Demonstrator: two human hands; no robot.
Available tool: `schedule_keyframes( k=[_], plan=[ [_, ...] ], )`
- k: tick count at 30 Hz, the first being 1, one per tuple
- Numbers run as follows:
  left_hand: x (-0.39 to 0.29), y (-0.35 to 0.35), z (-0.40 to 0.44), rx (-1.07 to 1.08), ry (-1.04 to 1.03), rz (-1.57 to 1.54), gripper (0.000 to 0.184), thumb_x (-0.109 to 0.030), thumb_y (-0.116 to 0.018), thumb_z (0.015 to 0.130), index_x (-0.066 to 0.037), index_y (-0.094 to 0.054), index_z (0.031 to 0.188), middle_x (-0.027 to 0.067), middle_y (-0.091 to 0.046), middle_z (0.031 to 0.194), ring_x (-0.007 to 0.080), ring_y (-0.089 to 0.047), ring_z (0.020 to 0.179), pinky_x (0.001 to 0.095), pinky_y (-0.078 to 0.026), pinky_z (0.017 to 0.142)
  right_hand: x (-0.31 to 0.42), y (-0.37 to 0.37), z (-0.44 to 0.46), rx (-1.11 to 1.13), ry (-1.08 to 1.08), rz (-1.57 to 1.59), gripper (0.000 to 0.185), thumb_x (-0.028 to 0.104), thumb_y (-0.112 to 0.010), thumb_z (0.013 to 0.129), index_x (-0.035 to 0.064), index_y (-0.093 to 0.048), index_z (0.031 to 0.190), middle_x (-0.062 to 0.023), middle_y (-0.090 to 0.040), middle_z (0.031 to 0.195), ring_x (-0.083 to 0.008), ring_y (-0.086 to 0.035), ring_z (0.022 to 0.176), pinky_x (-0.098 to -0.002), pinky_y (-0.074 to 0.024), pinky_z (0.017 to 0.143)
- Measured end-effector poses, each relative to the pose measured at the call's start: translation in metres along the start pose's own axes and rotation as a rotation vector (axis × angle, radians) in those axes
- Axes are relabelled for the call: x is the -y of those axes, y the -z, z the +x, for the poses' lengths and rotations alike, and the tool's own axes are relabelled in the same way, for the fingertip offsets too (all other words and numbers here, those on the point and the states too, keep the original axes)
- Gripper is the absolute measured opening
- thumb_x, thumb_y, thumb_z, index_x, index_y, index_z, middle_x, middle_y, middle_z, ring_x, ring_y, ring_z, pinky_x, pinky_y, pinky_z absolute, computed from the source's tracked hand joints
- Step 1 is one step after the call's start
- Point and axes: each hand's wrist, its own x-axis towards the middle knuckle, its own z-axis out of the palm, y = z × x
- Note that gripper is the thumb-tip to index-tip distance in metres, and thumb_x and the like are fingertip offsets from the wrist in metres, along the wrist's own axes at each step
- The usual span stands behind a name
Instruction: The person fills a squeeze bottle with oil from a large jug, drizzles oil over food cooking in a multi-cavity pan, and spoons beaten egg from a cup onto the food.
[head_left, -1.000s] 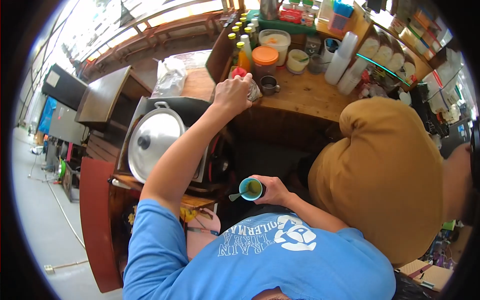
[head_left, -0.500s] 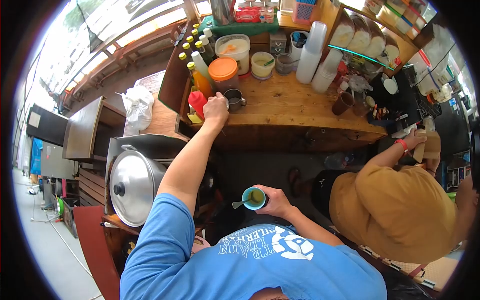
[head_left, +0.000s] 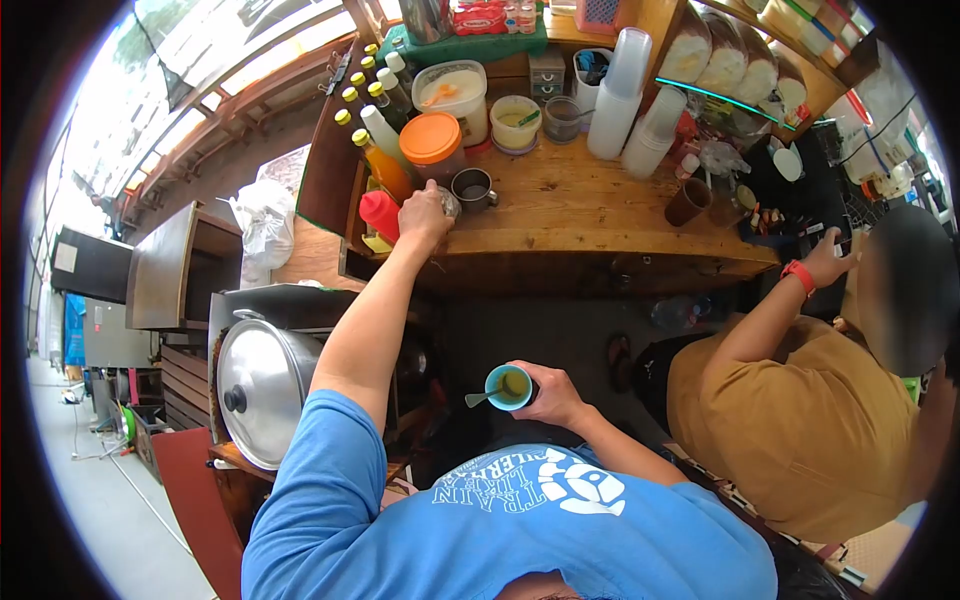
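Note:
My left hand (head_left: 425, 216) reaches over the left end of the wooden counter. Its fingers are closed on a small greyish round container (head_left: 451, 204), mostly hidden by the hand. Just right of it stands a metal mug (head_left: 473, 188); a red squeeze bottle (head_left: 379, 214) is close on the left, and a jar with an orange lid (head_left: 431, 140) behind. Low in front of my body, my right hand (head_left: 552, 394) grips a cup (head_left: 511, 387) with a light-blue inside. The cup holds some yellowish-green liquid, and a spoon (head_left: 483, 398) leans out over its left rim.
Bottles (head_left: 384, 100), tubs and stacked plastic cups (head_left: 615, 110) line the back of the wooden counter (head_left: 570, 210). A large lidded pot (head_left: 262, 390) stands at my left. A co-worker in a brown shirt (head_left: 800, 430) is close on my right.
My left hand has shifted slightly left in view with the counter, staying by the mug. The co-worker leans in, with their head now visible and a hand raised. My right hand still holds the cup.

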Motion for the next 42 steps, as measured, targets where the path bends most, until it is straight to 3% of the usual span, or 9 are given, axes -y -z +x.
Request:
schedule_keyframes(
  k=[8,14,16,24,30,33,36,38,42],
  plan=[
    [0.003,-0.007,0.033,0.044,0.108,-0.033,0.063,-0.021,-0.085,0.075,-0.004,-0.056,0.128,0.0207,-0.073,0.116,0.0392,-0.071,0.111,0.0480,-0.060,0.093,-0.004,0.002,-0.003,-0.018,-0.019,-0.026,0.070,0.018,-0.091,0.064,0.0112,-0.067,0.129,-0.0118,-0.075,0.118,-0.0315,-0.073,0.106,-0.0380,-0.0582,0.097],
    [0.007,-0.022,0.060,0.025,0.190,-0.031,0.059,-0.032,-0.081,0.078,-0.006,-0.062,0.127,0.0214,-0.072,0.120,0.0386,-0.071,0.114,0.0479,-0.059,0.095,-0.006,0.002,-0.005,-0.037,-0.044,-0.024,0.069,0.018,-0.092,0.065,0.0119,-0.068,0.129,-0.0116,-0.075,0.119,-0.0317,-0.073,0.106,-0.0386,-0.0589,0.096],
    [0.001,-0.019,0.060,0.040,0.192,-0.063,0.045,-0.029,-0.067,0.091,0.002,-0.062,0.122,0.0225,-0.073,0.120,0.0386,-0.071,0.114,0.0490,-0.059,0.094,-0.002,0.002,-0.005,-0.058,-0.042,-0.032,0.068,0.018,-0.092,0.065,0.0120,-0.068,0.128,-0.0117,-0.075,0.119,-0.0315,-0.073,0.106,-0.0383,-0.0591,0.095],
    [-0.001,-0.039,0.037,-0.034,0.033,-0.017,0.035,-0.024,-0.059,0.096,-0.001,-0.055,0.122,0.0232,-0.068,0.120,0.0433,-0.071,0.105,0.0545,-0.058,0.088,-0.003,0.000,-0.013,-0.091,-0.034,-0.028,0.068,0.018,-0.091,0.065,0.0125,-0.067,0.128,-0.0112,-0.074,0.119,-0.0315,-0.073,0.106,-0.0391,-0.0584,0.096],
    [0.008,-0.036,0.024,-0.125,-0.051,-0.022,0.041,-0.026,-0.066,0.092,-0.005,-0.056,0.125,0.0184,-0.068,0.121,0.0402,-0.072,0.104,0.0531,-0.059,0.085,0.005,0.003,-0.013,-0.038,0.012,-0.028,0.066,0.023,-0.089,0.068,0.0112,-0.067,0.129,-0.0110,-0.074,0.121,-0.0316,-0.072,0.109,-0.0403,-0.0568,0.098],
    [-0.004,0.019,-0.022,-0.088,-0.081,0.052,0.053,-0.035,-0.079,0.083,-0.006,-0.061,0.123,0.0157,-0.069,0.119,0.0382,-0.071,0.106,0.0498,-0.059,0.087,0.012,0.002,-0.006,-0.018,0.050,-0.032,0.064,0.024,-0.088,0.068,0.0120,-0.067,0.128,-0.0110,-0.074,0.120,-0.0323,-0.072,0.108,-0.0408,-0.0573,0.097],
    [-0.018,0.092,-0.103,-0.108,-0.081,-0.019,0.049,-0.037,-0.081,0.083,-0.007,-0.065,0.119,0.0153,-0.074,0.115,0.0367,-0.072,0.106,0.0480,-0.058,0.089,0.032,0.004,0.007,0.031,0.115,-0.005,0.062,0.023,-0.088,0.069,0.0126,-0.067,0.126,-0.0117,-0.074,0.117,-0.0332,-0.072,0.106,-0.0410,-0.0577,0.095],
    [-0.018,0.136,-0.172,-0.212,-0.178,-0.159,0.044,-0.034,-0.079,0.085,-0.008,-0.070,0.120,0.0141,-0.075,0.115,0.0353,-0.072,0.106,0.0475,-0.058,0.089,0.050,0.003,0.015,0.099,0.159,-0.013,0.061,0.014,-0.090,0.069,0.0112,-0.069,0.127,-0.0103,-0.075,0.117,-0.0291,-0.073,0.105,-0.0366,-0.0573,0.097],
    [0.013,0.212,-0.310,-0.234,-0.477,-0.377,0.033,-0.027,-0.079,0.087,-0.007,-0.076,0.113,0.0153,-0.076,0.113,0.0360,-0.073,0.103,0.0429,-0.059,0.088,0.102,-0.013,0.027,0.218,0.257,-0.020,0.058,0.012,-0.091,0.069,0.0094,-0.070,0.123,-0.0082,-0.075,0.112,-0.0217,-0.073,0.103,-0.0344,-0.0571,0.094]
  ],
)
